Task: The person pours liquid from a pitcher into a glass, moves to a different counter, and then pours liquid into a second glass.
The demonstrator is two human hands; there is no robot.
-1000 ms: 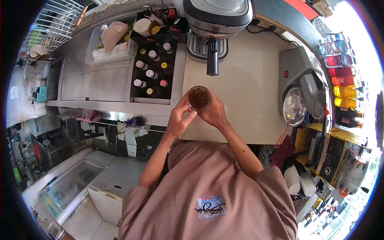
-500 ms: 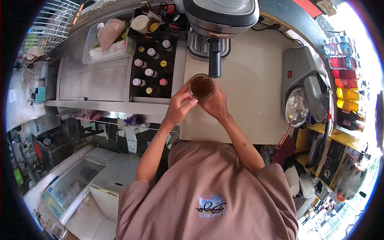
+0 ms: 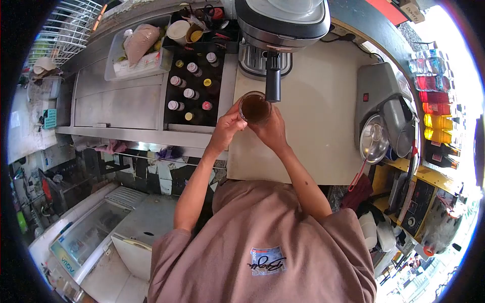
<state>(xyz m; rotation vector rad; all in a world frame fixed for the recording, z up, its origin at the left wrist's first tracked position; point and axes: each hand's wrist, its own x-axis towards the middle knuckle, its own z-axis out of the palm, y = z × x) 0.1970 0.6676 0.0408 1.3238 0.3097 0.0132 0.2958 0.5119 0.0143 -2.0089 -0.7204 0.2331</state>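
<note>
Between my two hands is a round glass of dark brown liquid [image 3: 255, 107], seen from above just below the black portafilter handle [image 3: 273, 85] of the espresso machine [image 3: 280, 33]. My left hand [image 3: 227, 130] is closed around its left side, thumb and fingertips at the lower front. On the other side my right hand [image 3: 272, 132] wraps the glass, though most of its fingers are hidden behind it. A cream-coloured worktop [image 3: 313, 121] lies under the hands.
Left of the hands, several capped bottles [image 3: 191, 94] stand in a dark recess. Behind them sit a clear plastic bin [image 3: 113, 70] and a black organiser [image 3: 230, 43]. To the right are a grey appliance [image 3: 371, 83] and a metal strainer [image 3: 375, 134] with a red handle.
The glass tilts slightly, and its rim looks a little different in angle. The left fingers have shifted slightly upward on it. Both hands keep hold, and the view has moved a little.
</note>
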